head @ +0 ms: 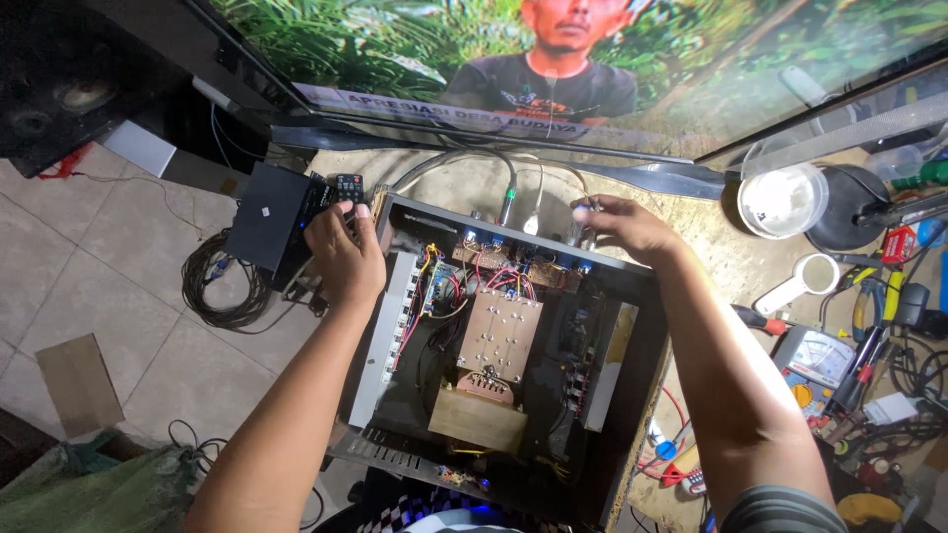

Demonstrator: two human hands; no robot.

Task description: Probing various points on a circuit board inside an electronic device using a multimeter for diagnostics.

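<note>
Open black metal amplifier chassis (632, 326) on the bench, both your hands at its far edge.
Inside it: boxy transformer (478, 415) near, copper-toned board (501, 334) mid, red wiring far. Your left hand (344, 253) grips a small black remote (344, 186) at the far-left corner, beside a black box (269, 215). Your right hand (624, 225) pinches a knob on the far panel. Tools clutter right.

An electronics repair workshop, likely at home: an opened amplifier (499, 360) with bare wiring sits on a cluttered worktop (711, 247) beside a multimeter (815, 360), screwdrivers (760, 321) and loose cables (222, 286) on a tiled floor (99, 286).
</note>
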